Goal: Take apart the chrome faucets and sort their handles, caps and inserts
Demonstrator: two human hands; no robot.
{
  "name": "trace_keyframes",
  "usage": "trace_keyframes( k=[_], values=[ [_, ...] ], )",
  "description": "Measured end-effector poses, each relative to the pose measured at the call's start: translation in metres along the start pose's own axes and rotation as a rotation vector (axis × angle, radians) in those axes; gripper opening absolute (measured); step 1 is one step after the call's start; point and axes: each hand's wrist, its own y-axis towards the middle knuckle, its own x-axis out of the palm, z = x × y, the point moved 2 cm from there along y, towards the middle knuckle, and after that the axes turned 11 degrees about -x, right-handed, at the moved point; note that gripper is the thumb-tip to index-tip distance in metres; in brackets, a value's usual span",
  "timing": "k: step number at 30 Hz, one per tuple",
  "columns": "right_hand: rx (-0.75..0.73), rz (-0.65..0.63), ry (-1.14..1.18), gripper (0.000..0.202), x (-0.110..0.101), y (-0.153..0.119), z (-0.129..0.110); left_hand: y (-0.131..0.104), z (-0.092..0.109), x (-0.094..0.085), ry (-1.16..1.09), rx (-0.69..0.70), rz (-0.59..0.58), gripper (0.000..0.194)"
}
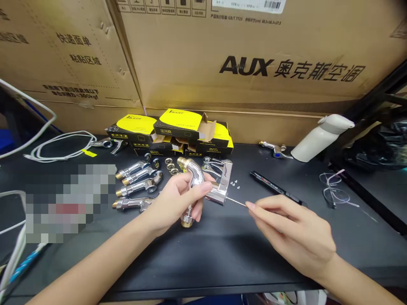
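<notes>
So, biggest first: a brown AUX carton [254, 99] fills most of the back, with your black tabletop [203, 264] in front of it. Yellow-and-black faucet boxes [178, 118] are stacked against the carton, four chrome faucet bodies [139, 185] lie in a row in front of them, and a white bottle [319, 137] leans over on the right. Your left hand [182, 195] is wrapped around a chrome faucet [195, 173], over the middle of the tabletop, with a lever handle [226, 176] at its right side. Your right hand [291, 233] is pinching a thin metal rod [235, 202] in its fingertips, and the rod's far tip meets the handle's end. Tiniest of all, a few loose screws [234, 184] lie just beyond the rod.
</notes>
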Motion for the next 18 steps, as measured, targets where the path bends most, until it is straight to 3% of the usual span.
trace_keyframes(
  k=[4,18],
  values=[
    [0.092,0.066,0.140,0.027,-0.0020,0.0026,-0.0018,-0.0010,0.0023,0.0021,0.007,0.010,0.010,0.026],
    [0.080,0.090,0.097,0.027,-0.0023,0.0010,-0.0037,-0.0023,0.0011,0.0019,-0.001,0.033,0.021,0.027]
  ],
)
